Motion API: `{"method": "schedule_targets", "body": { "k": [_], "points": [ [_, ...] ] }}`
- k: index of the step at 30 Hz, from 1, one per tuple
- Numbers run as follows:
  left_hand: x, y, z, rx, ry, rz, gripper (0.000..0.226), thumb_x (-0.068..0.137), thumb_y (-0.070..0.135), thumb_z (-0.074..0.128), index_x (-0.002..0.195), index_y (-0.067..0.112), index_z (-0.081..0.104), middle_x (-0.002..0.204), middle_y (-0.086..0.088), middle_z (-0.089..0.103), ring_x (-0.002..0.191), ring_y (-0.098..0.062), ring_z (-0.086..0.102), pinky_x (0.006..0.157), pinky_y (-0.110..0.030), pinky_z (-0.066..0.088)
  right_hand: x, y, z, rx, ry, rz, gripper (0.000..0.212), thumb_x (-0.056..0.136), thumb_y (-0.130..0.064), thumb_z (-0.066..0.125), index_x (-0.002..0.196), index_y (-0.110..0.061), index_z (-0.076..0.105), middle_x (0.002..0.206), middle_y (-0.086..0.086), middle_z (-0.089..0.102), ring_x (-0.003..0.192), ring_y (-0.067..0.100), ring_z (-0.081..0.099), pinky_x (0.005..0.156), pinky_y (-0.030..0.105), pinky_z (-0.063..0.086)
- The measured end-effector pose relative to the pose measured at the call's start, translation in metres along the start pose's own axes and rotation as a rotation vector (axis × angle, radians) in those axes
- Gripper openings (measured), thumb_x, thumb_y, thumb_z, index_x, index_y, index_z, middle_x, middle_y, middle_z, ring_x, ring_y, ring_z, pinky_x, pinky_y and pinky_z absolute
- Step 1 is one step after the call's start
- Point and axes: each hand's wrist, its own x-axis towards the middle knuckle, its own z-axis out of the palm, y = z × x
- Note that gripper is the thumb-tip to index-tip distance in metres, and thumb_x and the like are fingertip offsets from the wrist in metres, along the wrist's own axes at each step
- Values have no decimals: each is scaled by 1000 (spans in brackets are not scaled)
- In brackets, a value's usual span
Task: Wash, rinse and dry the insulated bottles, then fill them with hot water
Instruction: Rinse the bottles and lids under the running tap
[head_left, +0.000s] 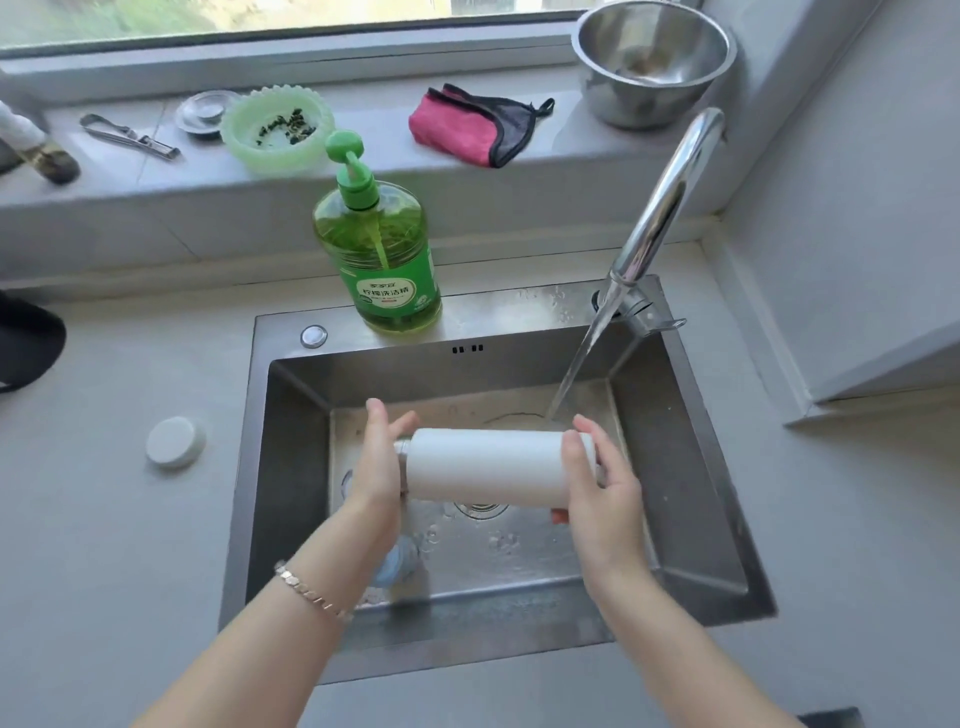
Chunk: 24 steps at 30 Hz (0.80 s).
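We hold the white bottle (483, 465) level above the middle of the sink (519, 306), our left hand (382, 457) flat with straight fingers sealing its mouth, our right hand (602, 478) curled round its base, probably to shake wash water inside.

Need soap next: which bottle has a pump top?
The upright green detergent bottle; the white insulated bottle, held sideways, has none.

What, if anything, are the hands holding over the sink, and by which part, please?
The white bottle, level over the sink: the right hand grips its base end; the left hand presses flat against its mouth end.
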Motion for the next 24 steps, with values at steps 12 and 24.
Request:
{"method": "schedule_targets", "body": {
  "k": [12, 24],
  "points": [
    [9, -22, -10, 233, -90, -76, 60, 96, 56, 18, 121, 17, 57, 112, -4, 64, 98, -22, 60, 88, -34, 45, 2, 0, -10, -118, -61, -108, 19, 80, -46, 58, 98, -40, 59, 97, -14, 58, 86, 13, 58, 68, 34, 49],
    [1, -41, -48, 524, 38, 45, 22, 98, 22, 41, 99, 13, 60, 103, -3, 55, 107, -19, 50, 95, -33, 35, 12, -27, -70, -604, -118, -348, 26, 83, -32, 67, 105, -42, 58, 110, -10, 39, 99, 2, 40, 80, 19, 31]
  ]
}}
